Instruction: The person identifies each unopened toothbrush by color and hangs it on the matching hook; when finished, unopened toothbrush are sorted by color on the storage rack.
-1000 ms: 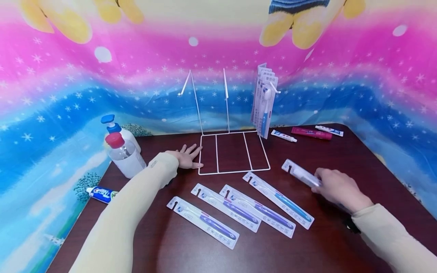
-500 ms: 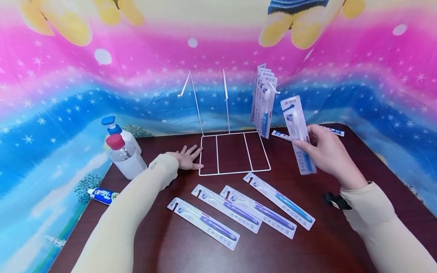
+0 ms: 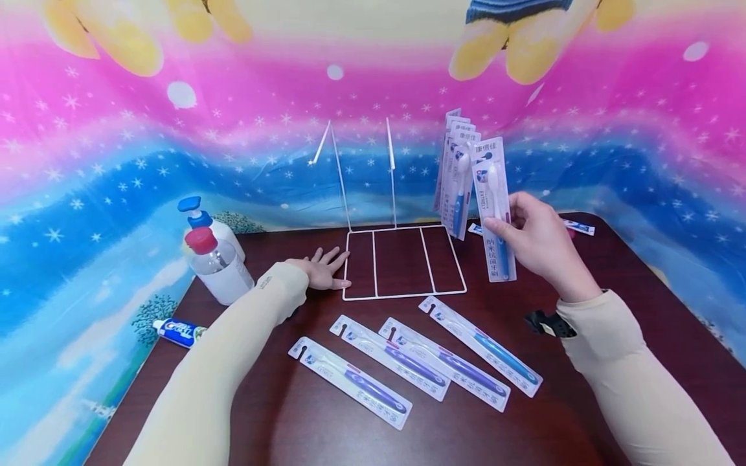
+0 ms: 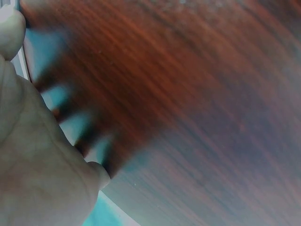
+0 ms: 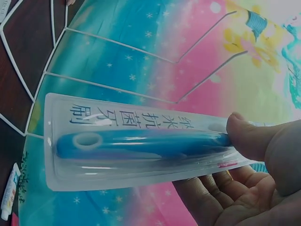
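Observation:
My right hand holds a packaged blue toothbrush upright by its edge, thumb in front and fingers behind. In the right wrist view the blue handle of this toothbrush shows through clear plastic. Just left of it, several packaged toothbrushes hang one behind another on the right hook of a white wire rack. My left hand lies with spread fingers at the rack base's left side, thumb over the wire; its palm fills the left wrist view's lower left.
Packaged toothbrushes with purple handles and one with a blue handle lie before the rack. Two pump bottles, one red-topped and one blue-topped, stand at left near a toothpaste tube. Small tubes lie behind my right hand.
My right hand has lifted the packaged toothbrush off the table, turned it upright and carried it up and left towards the hanging packs. The left hand stays at the rack base.

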Demonstrator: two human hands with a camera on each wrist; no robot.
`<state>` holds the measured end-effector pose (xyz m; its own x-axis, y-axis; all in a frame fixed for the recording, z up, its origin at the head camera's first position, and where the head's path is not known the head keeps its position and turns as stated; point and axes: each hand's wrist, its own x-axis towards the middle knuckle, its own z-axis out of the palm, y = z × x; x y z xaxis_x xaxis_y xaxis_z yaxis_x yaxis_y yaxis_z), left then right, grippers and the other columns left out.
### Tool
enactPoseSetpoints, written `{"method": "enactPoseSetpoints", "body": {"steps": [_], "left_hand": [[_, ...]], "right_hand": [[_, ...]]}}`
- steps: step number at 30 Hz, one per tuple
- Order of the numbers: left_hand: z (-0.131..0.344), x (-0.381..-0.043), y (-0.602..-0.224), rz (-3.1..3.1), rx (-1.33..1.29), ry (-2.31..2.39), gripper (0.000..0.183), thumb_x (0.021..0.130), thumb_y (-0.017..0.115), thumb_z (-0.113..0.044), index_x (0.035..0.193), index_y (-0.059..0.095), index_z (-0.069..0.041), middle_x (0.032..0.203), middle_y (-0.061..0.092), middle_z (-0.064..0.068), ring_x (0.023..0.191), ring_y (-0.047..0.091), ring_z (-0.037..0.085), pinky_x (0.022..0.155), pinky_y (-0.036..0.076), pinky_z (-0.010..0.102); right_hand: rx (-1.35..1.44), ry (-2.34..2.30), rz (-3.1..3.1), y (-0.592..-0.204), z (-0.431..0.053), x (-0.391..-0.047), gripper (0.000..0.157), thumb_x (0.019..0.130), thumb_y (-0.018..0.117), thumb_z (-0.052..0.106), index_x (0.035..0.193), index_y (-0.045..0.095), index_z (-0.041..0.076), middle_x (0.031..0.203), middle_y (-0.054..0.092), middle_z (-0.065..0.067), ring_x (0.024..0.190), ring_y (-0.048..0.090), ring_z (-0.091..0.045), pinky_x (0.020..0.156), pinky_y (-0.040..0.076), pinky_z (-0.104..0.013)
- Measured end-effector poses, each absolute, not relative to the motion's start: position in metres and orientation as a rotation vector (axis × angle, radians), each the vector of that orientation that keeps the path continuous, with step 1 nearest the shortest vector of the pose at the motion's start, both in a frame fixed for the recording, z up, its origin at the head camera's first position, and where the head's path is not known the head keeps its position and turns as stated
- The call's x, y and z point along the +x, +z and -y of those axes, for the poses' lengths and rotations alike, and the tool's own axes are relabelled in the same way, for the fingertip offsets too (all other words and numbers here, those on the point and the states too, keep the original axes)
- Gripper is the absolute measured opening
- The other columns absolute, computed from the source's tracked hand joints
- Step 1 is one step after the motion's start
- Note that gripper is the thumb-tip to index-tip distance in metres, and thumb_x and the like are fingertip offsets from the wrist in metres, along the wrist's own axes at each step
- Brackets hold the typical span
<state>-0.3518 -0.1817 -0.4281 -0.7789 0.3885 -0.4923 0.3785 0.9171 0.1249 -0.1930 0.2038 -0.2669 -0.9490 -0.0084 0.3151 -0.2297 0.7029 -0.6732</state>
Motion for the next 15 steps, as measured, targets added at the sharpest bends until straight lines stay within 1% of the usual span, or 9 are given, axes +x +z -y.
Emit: {"method": "enactPoseSetpoints", "body": {"steps": [8, 15], "left_hand": [[0.181, -0.358, -0.435, -2.544, 0.527, 0.013, 0.09, 0.077, 0.034, -0.077, 0.143, -0.015, -0.039, 0.151, -0.019, -0.007, 0.136, -0.015, 0.031, 0.106, 0.003, 0.055], [0.181, -0.359, -0.434, -2.546, 0.518, 0.024, 0.09, 0.078, 0.036, -0.076, 0.143, -0.014, -0.039, 0.151, -0.018, -0.006, 0.136, -0.015, 0.031, 0.106, 0.003, 0.054]], "right_hand": [[0.183, 1.152, 2.615, -0.276, -0.203, -0.203, 0.043, 0.087, 0.059, 0.037, 0.114, 0.052, 0.005, 0.113, 0.059, -0.016, 0.092, 0.061, -0.033, 0.07, 0.049, -0.055], [0.162, 1.173, 2.631, -0.283, -0.201, -0.221, 0.043, 0.088, 0.058, 0.039, 0.113, 0.052, 0.005, 0.11, 0.059, -0.014, 0.09, 0.061, -0.03, 0.07, 0.05, -0.051]]}}
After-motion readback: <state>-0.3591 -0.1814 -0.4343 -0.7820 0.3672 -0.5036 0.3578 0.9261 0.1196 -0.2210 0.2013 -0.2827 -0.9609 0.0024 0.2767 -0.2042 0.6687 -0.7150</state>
